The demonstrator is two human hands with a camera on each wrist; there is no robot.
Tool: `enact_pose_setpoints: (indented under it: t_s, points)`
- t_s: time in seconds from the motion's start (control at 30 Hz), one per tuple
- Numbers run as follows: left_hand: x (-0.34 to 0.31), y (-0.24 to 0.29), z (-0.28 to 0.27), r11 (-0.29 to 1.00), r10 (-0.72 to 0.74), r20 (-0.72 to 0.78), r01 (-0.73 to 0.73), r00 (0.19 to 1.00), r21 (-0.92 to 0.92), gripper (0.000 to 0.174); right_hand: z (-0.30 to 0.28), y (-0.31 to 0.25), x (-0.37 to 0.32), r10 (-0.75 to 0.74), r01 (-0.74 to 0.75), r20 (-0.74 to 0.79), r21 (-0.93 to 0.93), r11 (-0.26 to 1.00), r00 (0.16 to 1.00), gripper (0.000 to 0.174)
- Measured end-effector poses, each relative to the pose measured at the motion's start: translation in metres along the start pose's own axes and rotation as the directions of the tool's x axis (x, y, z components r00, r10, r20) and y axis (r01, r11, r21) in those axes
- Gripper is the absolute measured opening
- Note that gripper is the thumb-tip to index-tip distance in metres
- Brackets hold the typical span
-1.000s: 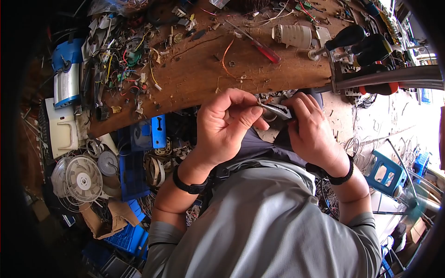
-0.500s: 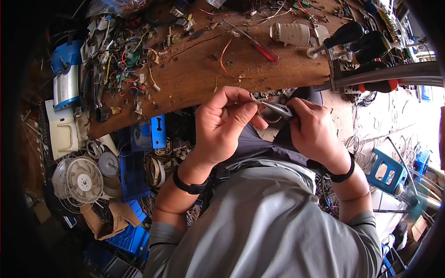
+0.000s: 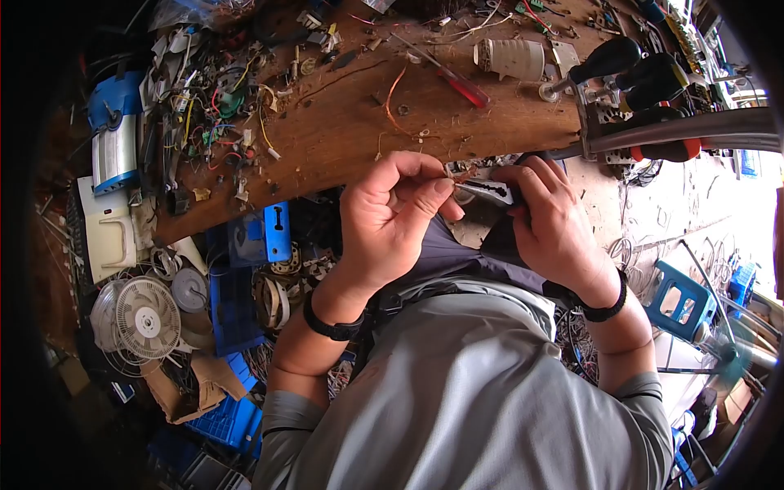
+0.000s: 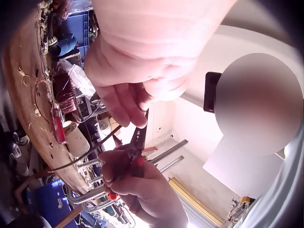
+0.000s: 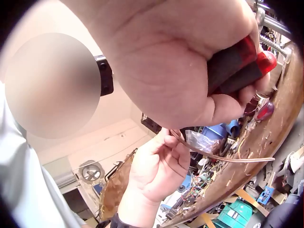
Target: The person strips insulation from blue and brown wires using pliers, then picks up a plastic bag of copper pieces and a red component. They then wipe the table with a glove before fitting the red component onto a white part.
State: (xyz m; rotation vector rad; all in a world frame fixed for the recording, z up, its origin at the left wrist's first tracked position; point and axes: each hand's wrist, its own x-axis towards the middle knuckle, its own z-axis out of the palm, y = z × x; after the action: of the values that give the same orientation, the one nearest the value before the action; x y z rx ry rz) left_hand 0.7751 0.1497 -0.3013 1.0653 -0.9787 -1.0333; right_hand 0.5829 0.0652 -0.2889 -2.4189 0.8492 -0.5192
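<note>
My left hand (image 3: 392,220) pinches a thin brown cable (image 5: 223,157) between thumb and fingertips. In the right wrist view the cable's free length trails off to the right. My right hand (image 3: 554,229) grips wire strippers (image 3: 490,190) with black-and-red handles (image 5: 235,69); the palm hides part of them. Their narrow notched jaws point at the left fingertips, right by the pinched cable end. A coppery strand (image 3: 464,174) shows just above the jaws in the head view. Both hands are held over the lap, close to the bench edge.
The wooden bench (image 3: 343,122) carries a red-handled screwdriver (image 3: 464,86), a ribbed white cylinder (image 3: 514,60) and a heap of wires and parts (image 3: 220,106). Black-handled tools (image 3: 608,64) stand in a metal rack at right. A fan (image 3: 148,320) and blue crates (image 3: 237,302) lie lower left.
The right hand turned the strippers edge-on, its fingers closing tighter, then turned them back so the notched face shows again. The left hand shifted slightly left, still pinching the cable.
</note>
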Motion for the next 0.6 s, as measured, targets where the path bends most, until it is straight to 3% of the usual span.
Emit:
enact_pose_setpoints:
  t_s: [0.17, 0.23, 0.43, 0.6]
  points:
    - [-0.0011, -0.0008, -0.001, 0.998, 0.019, 0.014, -0.02, 1.0, 0.054, 0.01, -0.0006, 0.0009, -0.0028, 0.027, -0.027, 0.005, 0.052, 0.998, 1.0, 0.023]
    - [-0.0003, 0.0004, -0.0011, 0.999, 0.016, 0.014, -0.016, 1.0, 0.046, 0.01, -0.0014, 0.0, -0.0043, 0.123, -0.139, 0.105, 0.156, 0.978, 0.987, 0.026]
    - [0.0025, -0.0007, -0.0007, 0.932, -0.192, 0.093, 0.211, 0.977, -0.296, 0.014, 0.0052, -0.0003, -0.0043, 0.133, -0.137, 0.041, 0.134, 0.981, 0.99, 0.021]
    - [0.0037, -0.0049, -0.003, 0.95, -0.174, 0.128, 0.2, 0.976, -0.24, 0.017, 0.0048, -0.002, -0.0043, 0.126, -0.129, 0.03, 0.133, 0.983, 0.992, 0.02]
